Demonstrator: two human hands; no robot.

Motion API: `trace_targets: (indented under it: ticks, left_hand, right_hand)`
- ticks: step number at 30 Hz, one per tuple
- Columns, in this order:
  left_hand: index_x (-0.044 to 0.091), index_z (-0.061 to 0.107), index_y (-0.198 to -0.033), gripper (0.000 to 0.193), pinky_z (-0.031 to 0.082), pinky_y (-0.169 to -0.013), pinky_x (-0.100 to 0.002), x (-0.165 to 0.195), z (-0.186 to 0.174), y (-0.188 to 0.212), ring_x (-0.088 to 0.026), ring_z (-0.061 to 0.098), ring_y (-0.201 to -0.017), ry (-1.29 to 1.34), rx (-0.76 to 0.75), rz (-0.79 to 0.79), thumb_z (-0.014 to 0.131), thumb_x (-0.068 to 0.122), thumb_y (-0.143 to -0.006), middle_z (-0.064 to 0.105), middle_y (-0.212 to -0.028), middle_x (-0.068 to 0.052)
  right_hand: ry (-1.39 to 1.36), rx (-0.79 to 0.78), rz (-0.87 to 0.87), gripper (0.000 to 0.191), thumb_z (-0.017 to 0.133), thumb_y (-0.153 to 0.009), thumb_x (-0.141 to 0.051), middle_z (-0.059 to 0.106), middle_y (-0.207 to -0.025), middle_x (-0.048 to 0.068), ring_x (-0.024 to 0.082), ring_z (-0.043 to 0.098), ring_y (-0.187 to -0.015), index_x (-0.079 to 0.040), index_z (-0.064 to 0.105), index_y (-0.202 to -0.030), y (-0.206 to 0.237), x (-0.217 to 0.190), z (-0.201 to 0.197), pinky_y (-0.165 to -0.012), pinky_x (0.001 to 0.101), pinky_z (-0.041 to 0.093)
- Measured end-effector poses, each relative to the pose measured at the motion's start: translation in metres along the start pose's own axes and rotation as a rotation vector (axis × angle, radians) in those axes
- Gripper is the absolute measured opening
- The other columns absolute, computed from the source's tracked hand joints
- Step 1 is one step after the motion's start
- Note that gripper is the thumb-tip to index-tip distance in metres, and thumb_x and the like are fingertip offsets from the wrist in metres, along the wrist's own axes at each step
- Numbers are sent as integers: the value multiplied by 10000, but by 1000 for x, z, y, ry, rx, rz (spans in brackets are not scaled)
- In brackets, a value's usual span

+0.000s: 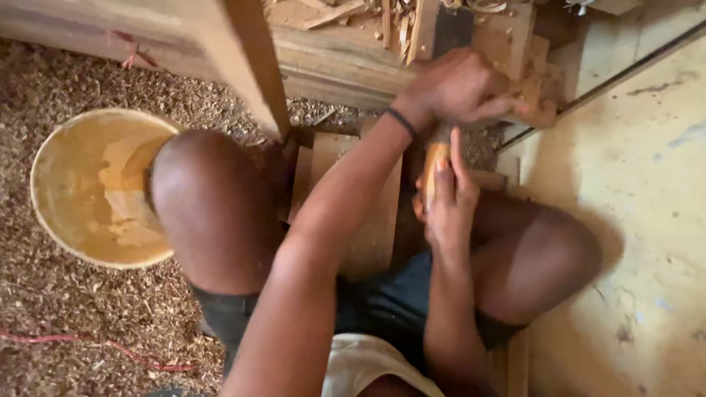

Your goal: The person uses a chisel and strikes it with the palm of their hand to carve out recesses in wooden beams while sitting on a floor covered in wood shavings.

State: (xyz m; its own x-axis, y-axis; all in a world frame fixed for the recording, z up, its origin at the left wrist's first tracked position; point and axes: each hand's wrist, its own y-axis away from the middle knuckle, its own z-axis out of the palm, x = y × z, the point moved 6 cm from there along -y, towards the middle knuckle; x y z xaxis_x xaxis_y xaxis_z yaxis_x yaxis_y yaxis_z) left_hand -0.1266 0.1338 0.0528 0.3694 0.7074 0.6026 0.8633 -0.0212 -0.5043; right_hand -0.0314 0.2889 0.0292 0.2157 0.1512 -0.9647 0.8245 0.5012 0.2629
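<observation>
Head view. At left of frame, a round yellow bowl (pixel 99 187) sits on wood shavings (pixel 66 323); its inside shows only pale patches. Centre right, the right hand (pixel 447 202) is closed around an orange-brown wooden handle (pixel 434 169), index finger extended along it. Just above, the left hand (pixel 460 88), with a dark wristband (pixel 402 122), presses curled onto a wood block (pixel 533 88).

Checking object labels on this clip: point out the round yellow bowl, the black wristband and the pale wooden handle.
Round yellow bowl (pixel 55 158), head view, bare inner wall.
Black wristband (pixel 401 122), head view, band's middle.
Pale wooden handle (pixel 434 160), head view, exposed top part.
</observation>
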Motion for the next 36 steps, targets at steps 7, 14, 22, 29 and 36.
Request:
trace_targets:
  ticks: [7, 14, 22, 29, 36]
  left_hand:
    - [114, 701, -676, 548, 507, -515, -473, 29, -16, 8, -369, 638, -521, 2, 204, 144, 668, 606, -915, 641, -576, -145]
    - [110, 668, -601, 611, 511, -505, -474, 54, 0, 36, -388, 623, -504, -15, 132, 11, 679, 661, -866, 611, -522, -144]
    - [128, 740, -728, 535, 516, -522, -482, 0, -16, -6, -382, 641, -551, -85, 158, 75, 644, 600, -961, 667, -630, -152]
    - [118, 720, -847, 536, 507, -458, -407, 0, -8, 4, -269, 614, -470, -244, 230, 137, 564, 607, -1004, 637, -620, -78]
    - [99, 640, -1088, 341, 565, -671, -379, -10, -29, 58, -231, 689, -785, -290, 447, -56, 671, 431, -1019, 688, -971, -86]
  right_hand:
    - [-27, -48, -1, 559, 486, -1064, -299, 573, -728, 70, 105, 466, -410, -257, 378, -1611, 10, 5, -3, -342, 228, 373]
    - [0, -45, 46, 563, 480, -1064, -264, 583, -779, 75, 103, 478, -450, -179, 382, -1612, 44, 12, -25, -372, 229, 402]
    - [39, -84, 24, 576, 479, -1074, -260, 555, -755, 50, 89, 453, -475, -224, 351, -1634, -16, 5, -5, -395, 228, 422]
    - [-112, -87, -59, 596, 525, -1050, -325, 596, -765, 83, 96, 483, -458, -203, 375, -1614, -20, -3, 4, -362, 226, 390]
    - [-375, -138, -48, 639, 605, -1053, -369, 628, -877, 159, 127, 465, -457, -116, 413, -1608, -25, -4, -43, -384, 224, 365]
